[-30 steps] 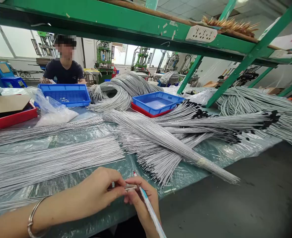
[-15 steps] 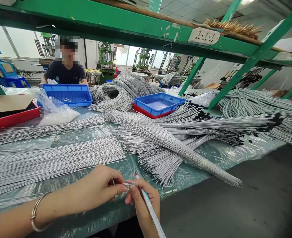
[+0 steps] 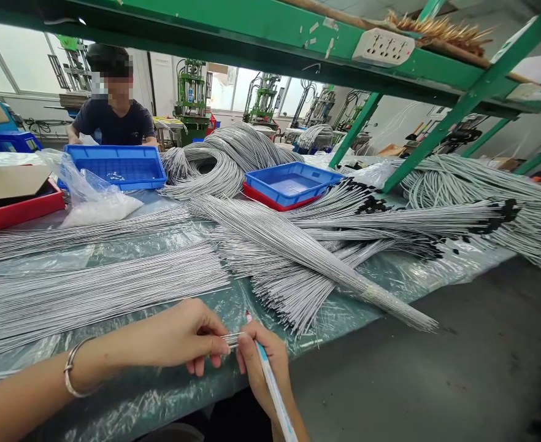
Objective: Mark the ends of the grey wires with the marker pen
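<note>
At the table's near edge my left hand (image 3: 185, 337), with a silver bangle on the wrist, pinches the ends of a few thin grey wires (image 3: 232, 339). My right hand (image 3: 264, 365) meets it fingertip to fingertip on the same wire ends and also grips a white and blue pen (image 3: 270, 383) that slants down towards me. Long grey wires (image 3: 91, 291) lie flat on the plastic sheet just beyond my left hand. A taped wire bundle (image 3: 307, 258) runs diagonally to the right of my hands.
Blue trays stand further back, one (image 3: 114, 164) on the left and one (image 3: 291, 183) stacked on a red tray. A red tray (image 3: 17, 209) holds cardboard at the far left. A person in a dark shirt (image 3: 111, 120) sits opposite. Green shelf frame (image 3: 436, 123) overhead, wire coils behind.
My hands have stayed together on the wire ends, and the left fingers have shifted slightly along them. The view has tilted a little, so everything sits lower and leftward.
</note>
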`<state>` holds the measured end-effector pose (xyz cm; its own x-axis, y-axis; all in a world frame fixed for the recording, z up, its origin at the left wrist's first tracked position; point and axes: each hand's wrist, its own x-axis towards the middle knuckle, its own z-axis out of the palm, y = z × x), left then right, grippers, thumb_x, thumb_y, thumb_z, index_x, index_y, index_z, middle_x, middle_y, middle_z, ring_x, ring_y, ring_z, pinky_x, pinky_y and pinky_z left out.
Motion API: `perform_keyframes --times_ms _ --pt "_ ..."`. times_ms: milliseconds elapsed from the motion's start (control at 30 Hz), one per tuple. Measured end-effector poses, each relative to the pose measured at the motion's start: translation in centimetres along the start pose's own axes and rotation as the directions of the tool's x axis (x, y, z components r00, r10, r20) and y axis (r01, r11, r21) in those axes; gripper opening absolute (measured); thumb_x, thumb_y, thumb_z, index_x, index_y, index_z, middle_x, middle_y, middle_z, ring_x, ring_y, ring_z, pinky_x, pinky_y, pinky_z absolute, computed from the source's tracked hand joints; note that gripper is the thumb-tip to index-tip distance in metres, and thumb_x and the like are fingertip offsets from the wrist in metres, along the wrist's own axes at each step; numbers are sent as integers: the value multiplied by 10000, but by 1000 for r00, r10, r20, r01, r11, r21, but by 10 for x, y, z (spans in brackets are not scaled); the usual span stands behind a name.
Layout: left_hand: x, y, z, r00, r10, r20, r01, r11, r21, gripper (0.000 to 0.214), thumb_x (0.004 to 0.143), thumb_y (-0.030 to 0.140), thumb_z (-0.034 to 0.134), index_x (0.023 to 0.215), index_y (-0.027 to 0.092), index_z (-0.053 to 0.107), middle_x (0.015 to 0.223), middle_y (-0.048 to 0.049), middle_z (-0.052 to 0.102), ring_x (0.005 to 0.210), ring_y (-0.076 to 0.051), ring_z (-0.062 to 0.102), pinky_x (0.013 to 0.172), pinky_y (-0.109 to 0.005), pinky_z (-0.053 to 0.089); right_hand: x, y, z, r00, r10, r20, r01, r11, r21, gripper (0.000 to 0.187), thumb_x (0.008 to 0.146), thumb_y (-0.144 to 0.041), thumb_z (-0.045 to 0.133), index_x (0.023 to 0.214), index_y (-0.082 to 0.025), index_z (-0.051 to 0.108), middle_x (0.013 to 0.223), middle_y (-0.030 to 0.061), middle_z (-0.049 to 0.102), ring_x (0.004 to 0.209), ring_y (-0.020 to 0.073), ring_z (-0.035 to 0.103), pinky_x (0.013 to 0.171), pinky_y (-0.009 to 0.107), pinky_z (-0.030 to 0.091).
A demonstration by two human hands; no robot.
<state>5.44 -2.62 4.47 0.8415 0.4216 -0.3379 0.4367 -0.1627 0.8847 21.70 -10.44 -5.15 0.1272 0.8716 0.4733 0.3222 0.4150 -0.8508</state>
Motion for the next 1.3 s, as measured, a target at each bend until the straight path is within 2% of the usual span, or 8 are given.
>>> perform_keyframes --times_ms 333,567,767,867,1000,1133,1200,1300 --pt "2 7 2 1000 9 -12 -7 986 168 286 906 311 496 716 141 626 678 -10 628 568 -103 587 476 -153 390 2 2 -8 989 97 113 -105 992 66 414 954 -471 472 636 -207 466 439 -44 449 397 95 422 407 212 317" --pt "5 4 5 999 -41 -16 41 998 42 294 921 439 496 918 158 582 840 -46 701 592 -118 621 507 -183 445 6 -2 -9 994 96 60 -98 995 26 482 965 -442 450 553 -193 427 450 -37 431 431 90 408 495 227 372" --pt "8 -1 3 998 -53 -21 53 999 -12 288 875 420 580 804 141 598 659 -8 607 579 -126 616 513 -188 458 6 -2 -8 990 107 92 -116 988 103 473 964 -469 447 579 -194 430 440 -42 426 408 85 387 447 215 328" --pt "10 -3 3 998 -60 17 61 992 -106 292 878 408 586 814 127 627 744 -32 650 558 -99 596 515 -184 472 5 -3 -8 987 145 67 -152 983 99 461 954 -484 466 597 -192 454 440 -47 423 412 86 383 455 219 324" --pt "12 -6 4 998 -59 0 59 992 -109 249 883 344 580 829 117 667 772 -44 675 552 -83 593 513 -169 464 5 -1 -9 996 79 45 -80 997 23 442 951 -444 495 594 -184 484 438 -49 423 397 79 383 436 218 307" --pt "13 -5 -1 997 -57 -44 49 987 -154 253 846 359 631 807 113 679 727 -35 669 539 -85 596 503 -167 464 1 5 -7 989 -17 -146 22 999 27 309 978 -390 473 970 -168 687 483 -39 546 418 108 500 467 228 408" --pt "13 -3 -5 997 -61 -51 51 983 -174 263 816 369 670 787 107 678 722 -38 671 530 -85 596 496 -166 464 -2 8 -4 969 -125 -212 124 992 -20 308 998 -280 436 1214 -200 640 525 -38 598 446 118 544 495 241 450" --pt "14 -1 -10 997 -56 -53 45 983 -180 285 803 385 687 757 104 674 713 -41 668 535 -88 601 500 -165 474 -5 12 4 928 -324 -184 297 941 -161 480 966 -103 425 1412 -269 485 581 -43 625 476 112 570 531 248 483"
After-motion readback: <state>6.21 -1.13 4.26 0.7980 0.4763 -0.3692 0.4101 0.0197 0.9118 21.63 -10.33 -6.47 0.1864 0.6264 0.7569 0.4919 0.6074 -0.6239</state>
